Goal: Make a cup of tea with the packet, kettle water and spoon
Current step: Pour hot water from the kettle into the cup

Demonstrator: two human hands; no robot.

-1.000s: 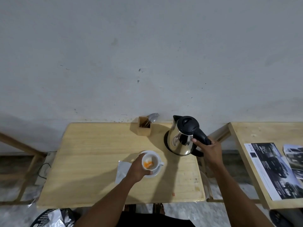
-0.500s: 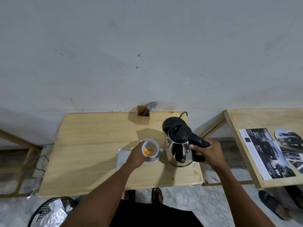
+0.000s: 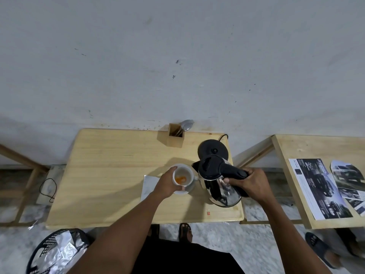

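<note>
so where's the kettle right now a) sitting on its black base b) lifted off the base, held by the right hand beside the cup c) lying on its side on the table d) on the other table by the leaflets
b: the kettle is off its black base, the right hand gripping its handle, spout beside the cup that the left hand holds.

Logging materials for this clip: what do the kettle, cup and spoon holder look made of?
Kettle: polished steel body, mirror reflections; lid and handle matte black, probably plastic.
Cup: glossy white, likely ceramic.
Spoon holder: pale unpainted wood, like the table.
</note>
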